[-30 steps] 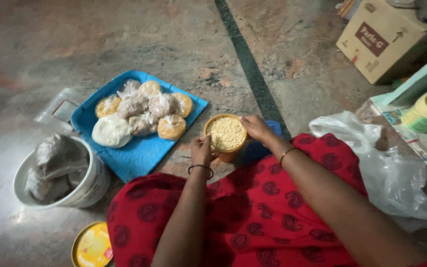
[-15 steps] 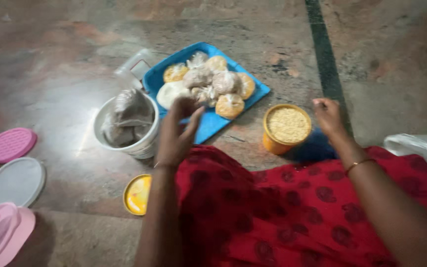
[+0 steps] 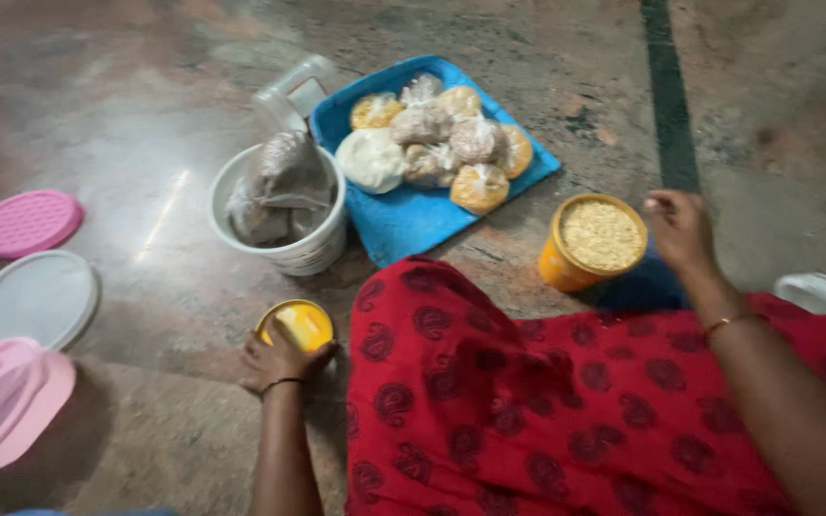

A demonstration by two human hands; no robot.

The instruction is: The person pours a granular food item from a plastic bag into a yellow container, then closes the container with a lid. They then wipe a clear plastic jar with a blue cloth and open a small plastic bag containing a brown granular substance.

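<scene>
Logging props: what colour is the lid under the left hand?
Yellow lid, head view; left hand rests on it.

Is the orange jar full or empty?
Full. The jar stands upright with no lid on, and pale yellow grains reach nearly to its rim. The right hand is beside it.

— How is my one camera sitting?

— I see it worn on the head, tilted steeply down over the red printed lap [image 3: 566, 401] toward the stone floor [image 3: 126, 115].

— How near am I?

— Close: arm's reach. The left hand [image 3: 279, 361] sits low in frame at the yellow lid [image 3: 300, 323], the right hand [image 3: 681, 227] at mid-right beside the yellow jar [image 3: 595, 241].

— And which way do I face?

— Forward and a little left; the blue tray [image 3: 403, 218] lies toward the top, pink lids [image 3: 26, 222] at the left edge. No second view shares this.
</scene>
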